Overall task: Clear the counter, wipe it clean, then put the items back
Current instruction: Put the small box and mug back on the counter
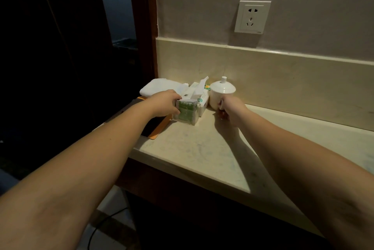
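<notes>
Head view: my left hand (164, 104) grips the clear box of green packets (185, 113), just left of the lidded white cup (221, 93), whose handle my right hand (229, 109) curls round (both lift-ready) off the surface (202, 148).

Counter (202, 148) is seen as pale cream with faint grey-blue marbling; backsplash (283, 71) is given in the same cream, faintly veined; wall (202, 6) above is rendered plain grey-beige; socket plate (252, 17) is white with dark slots; lidded cup (221, 92) is plain white, vertically ribbed; clear box (185, 112) is shown with green packets inside, white lettering on them; tissue pack (202, 98) is white with green and orange print; folded towel (159, 87) is plain white; flat item (155, 126) at the left edge is black with an orange border; door frame (145, 27) is dark reddish brown.
</notes>
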Demonstrator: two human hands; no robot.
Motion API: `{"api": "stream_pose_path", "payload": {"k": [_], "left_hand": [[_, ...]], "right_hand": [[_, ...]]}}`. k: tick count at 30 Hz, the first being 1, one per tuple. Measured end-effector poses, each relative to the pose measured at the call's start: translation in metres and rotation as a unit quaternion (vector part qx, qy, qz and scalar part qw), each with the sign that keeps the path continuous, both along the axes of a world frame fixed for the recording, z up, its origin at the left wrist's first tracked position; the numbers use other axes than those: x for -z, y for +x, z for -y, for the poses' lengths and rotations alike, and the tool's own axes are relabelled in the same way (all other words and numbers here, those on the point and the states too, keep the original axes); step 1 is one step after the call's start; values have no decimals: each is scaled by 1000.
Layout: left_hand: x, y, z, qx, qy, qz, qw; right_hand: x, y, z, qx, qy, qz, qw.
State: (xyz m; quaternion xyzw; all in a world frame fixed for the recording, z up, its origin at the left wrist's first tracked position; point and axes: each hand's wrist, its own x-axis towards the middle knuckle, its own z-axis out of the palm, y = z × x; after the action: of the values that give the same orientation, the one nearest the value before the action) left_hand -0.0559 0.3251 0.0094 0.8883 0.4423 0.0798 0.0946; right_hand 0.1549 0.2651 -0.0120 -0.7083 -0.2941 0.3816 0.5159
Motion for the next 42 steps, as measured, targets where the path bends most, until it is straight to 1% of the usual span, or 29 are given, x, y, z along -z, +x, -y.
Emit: {"api": "stream_pose_path", "payload": {"k": [8, 16, 22, 24, 26, 28, 31, 36, 39, 42], "left_hand": [[6, 0, 2, -16, 8, 27, 999], [8, -2, 20, -32, -11, 117, 993], [8, -3, 24, -52, 1, 119, 992], [8, -5, 25, -62, 24, 117, 991], [7, -8, 30, -69, 54, 140, 986], [6, -8, 41, -66, 72, 183, 978], [5, -3, 69, -43, 61, 246, 966], [14, 19, 140, -10, 9, 332, 943], [26, 37, 195, 10, -13, 363, 932], [42, 56, 252, 57, -25, 395, 916]], "right_hand": [[-1, -1, -3, 3, -13, 24, 1000], [-3, 0, -8, 17, -38, 81, 996], [-3, -2, 2, 12, -29, 146, 989], [-6, -2, 15, 7, -21, 176, 984], [-9, -5, 36, -11, -13, 228, 973], [-15, -10, 62, -34, -8, 299, 954], [-21, -15, 103, -54, 3, 387, 921], [-11, -16, 189, -94, 27, 447, 889], [7, -11, 252, -106, 41, 481, 869], [33, 2, 322, -107, 38, 484, 868]]}}
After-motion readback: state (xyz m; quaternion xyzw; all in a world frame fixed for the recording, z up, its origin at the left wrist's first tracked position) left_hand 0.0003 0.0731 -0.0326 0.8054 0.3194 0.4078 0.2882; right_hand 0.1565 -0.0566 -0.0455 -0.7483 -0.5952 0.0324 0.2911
